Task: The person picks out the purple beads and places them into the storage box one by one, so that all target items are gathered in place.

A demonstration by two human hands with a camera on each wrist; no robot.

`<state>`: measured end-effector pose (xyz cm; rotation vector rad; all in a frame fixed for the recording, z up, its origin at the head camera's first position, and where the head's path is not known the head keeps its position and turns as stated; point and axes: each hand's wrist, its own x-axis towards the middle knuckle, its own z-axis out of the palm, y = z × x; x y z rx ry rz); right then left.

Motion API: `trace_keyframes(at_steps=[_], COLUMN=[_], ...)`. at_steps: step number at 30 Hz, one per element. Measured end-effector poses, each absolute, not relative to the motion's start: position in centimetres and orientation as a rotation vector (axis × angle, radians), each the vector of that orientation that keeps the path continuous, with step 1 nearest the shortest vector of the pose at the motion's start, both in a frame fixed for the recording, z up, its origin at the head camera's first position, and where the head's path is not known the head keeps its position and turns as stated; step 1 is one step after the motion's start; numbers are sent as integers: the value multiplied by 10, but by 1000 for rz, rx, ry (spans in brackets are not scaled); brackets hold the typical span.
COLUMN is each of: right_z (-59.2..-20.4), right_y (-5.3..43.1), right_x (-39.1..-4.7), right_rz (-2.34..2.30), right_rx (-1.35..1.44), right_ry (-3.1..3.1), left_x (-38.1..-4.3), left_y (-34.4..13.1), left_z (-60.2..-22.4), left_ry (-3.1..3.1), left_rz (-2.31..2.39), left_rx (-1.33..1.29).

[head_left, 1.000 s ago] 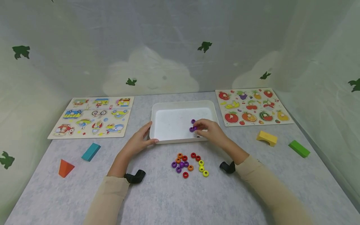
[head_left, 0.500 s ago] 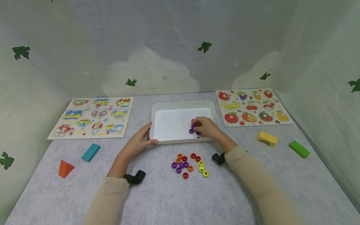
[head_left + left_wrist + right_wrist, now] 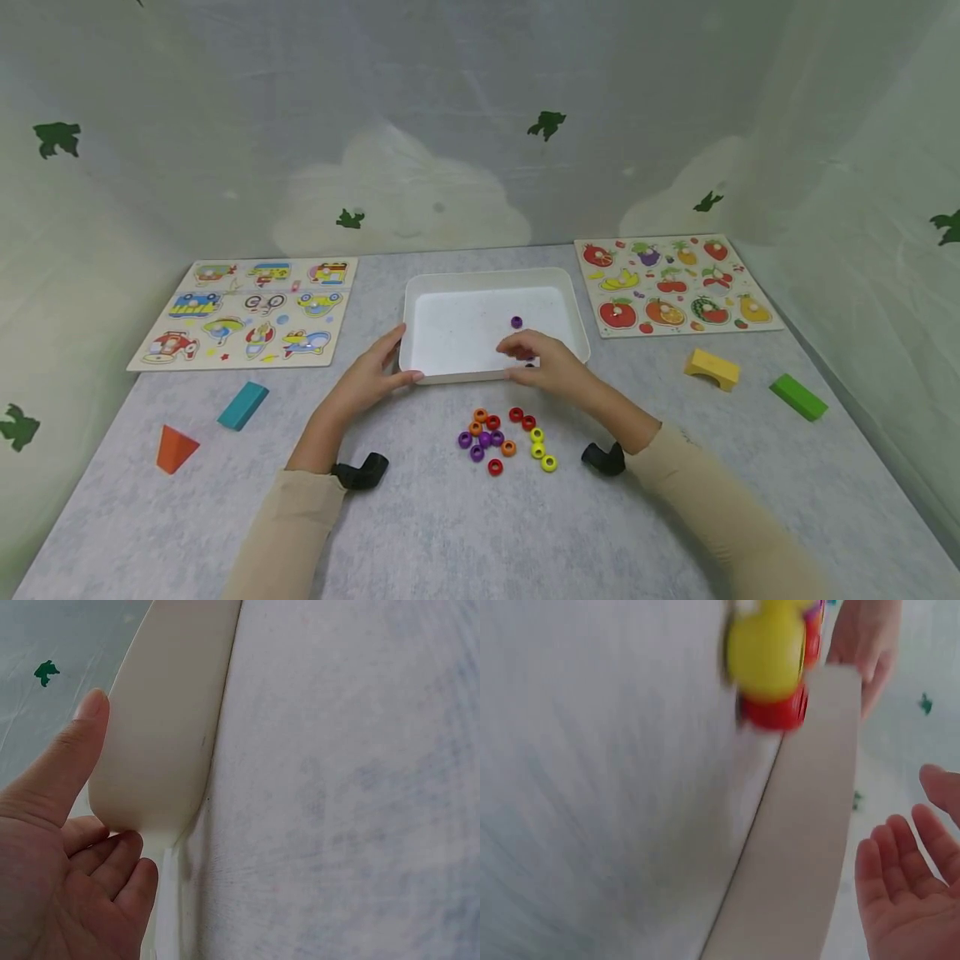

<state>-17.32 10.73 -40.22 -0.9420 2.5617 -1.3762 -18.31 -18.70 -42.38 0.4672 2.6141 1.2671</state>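
Note:
A white tray (image 3: 465, 329) lies on the table, its near-left corner held by my left hand (image 3: 369, 371). In the left wrist view the thumb (image 3: 91, 712) lies along the outer wall and the fingers bend round the corner. My right hand (image 3: 551, 364) is over the tray's near-right part, thumb and fingers apart. Seen from the right wrist, that hand (image 3: 919, 892) shows nothing between its fingers. One purple bead (image 3: 516, 322) sits in the tray beyond the right hand; more beads there are mostly hidden beneath it.
Several purple, red, orange and yellow beads (image 3: 537, 451) lie before the tray. Puzzle boards flank it, vehicles (image 3: 247, 312) left and fruits (image 3: 675, 287) right. Blocks are teal (image 3: 243, 406), orange (image 3: 176, 449), yellow (image 3: 712, 369) and green (image 3: 798, 397).
My right hand dipped among the purple beads in the tray, then drew back towards the near rim with its fingers spread. The left hand has stayed on the tray corner.

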Motion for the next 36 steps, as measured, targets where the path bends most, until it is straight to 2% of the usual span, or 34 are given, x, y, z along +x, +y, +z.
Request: trace_keyframes(at_steps=[9,17,23,30,36], right_z=[-414,-420,-418,-410,-402], right_y=[105,99,96,97,107], right_x=[-131,-126,-124,-131,-164], right_rz=[-1172,-941,-842,-994,-1275], right_rx=[-1107,-1197,-1260,-1105,-961], right_ry=[2381,2417,2445,2454,2602], left_x=[-184,-183,-173,-178,-183], left_y=[-186,-185,-179,-183,-187], left_z=[-424,-421,-403,-413,-424], left_ry=[2626,2615,2571,2588,2600], left_rz=[1259,1249,1312,1282,1288], left_rx=[473,451,445,463,456])
